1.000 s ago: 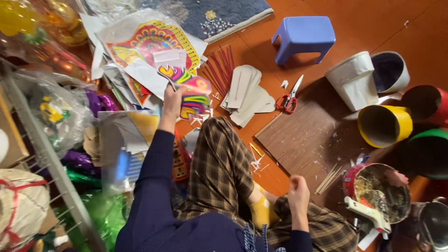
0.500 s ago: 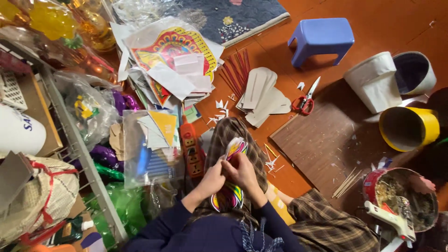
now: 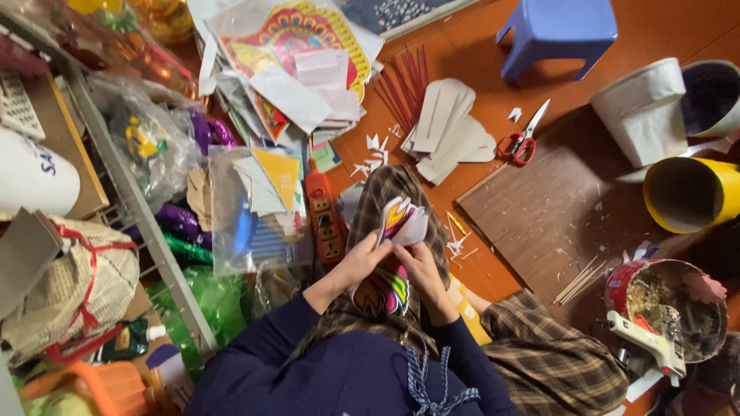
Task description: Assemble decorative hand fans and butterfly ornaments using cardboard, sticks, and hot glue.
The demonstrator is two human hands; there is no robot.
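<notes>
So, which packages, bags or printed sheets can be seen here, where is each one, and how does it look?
Printed sheet: top centre on a paper pile, round red, yellow and green pattern.
Clear plastic bag: left of the hands, holds yellow and white paper pieces.
Crumpled clear bag: by the metal rack, yellow and green inside.
White container: far left, rounded, with blue lettering.
Colourful cut-out: held by left hand and right hand.

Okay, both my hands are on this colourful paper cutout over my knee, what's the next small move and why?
Probably peel the top cutout free with the right hand while the left hand steadies the rest: both hands pinch its lower edge, and more printed pieces lie on the lap beneath.
</notes>
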